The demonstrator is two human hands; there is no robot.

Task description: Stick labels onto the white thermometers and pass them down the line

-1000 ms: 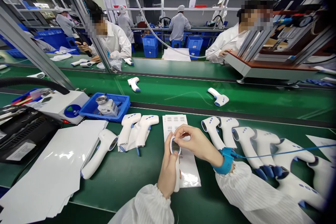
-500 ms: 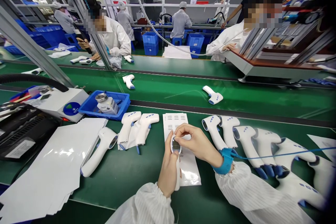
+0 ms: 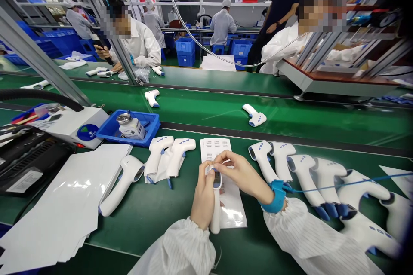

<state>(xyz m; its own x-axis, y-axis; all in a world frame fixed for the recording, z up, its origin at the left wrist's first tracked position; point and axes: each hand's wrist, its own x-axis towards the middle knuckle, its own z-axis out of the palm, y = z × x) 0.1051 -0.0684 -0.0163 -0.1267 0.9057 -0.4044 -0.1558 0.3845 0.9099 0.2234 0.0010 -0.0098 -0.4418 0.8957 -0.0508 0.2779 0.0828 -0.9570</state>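
In the head view, a white infrared thermometer (image 3: 215, 219) stands nearly upright in my left hand (image 3: 203, 200), its dark screen facing me. My left fingers are closed around its head, with the thumb near the top of the screen. The fingertips of my right hand (image 3: 240, 174) are pinched together at the same head, meeting the left fingertips. Whether a small piece lies between them is hidden. A blue wrist band (image 3: 278, 197) circles my right wrist. Behind and below the hands lies a sheet of printed labels (image 3: 234, 212).
Several thermometers (image 3: 301, 169) lie at right; two thermometers (image 3: 177, 157) and another thermometer (image 3: 124, 182) lie at left. White sheets (image 3: 64, 197), a blue tray (image 3: 151, 137) with a bottle and a grey box (image 3: 93, 120) stand left. Thermometers (image 3: 254, 117) lie on the green belt. Co-workers sit opposite.
My left fingers have moved up to the top of the thermometer's head, uncovering more of its screen. The thermometers on the belt have shifted left. A standing person behind has moved.
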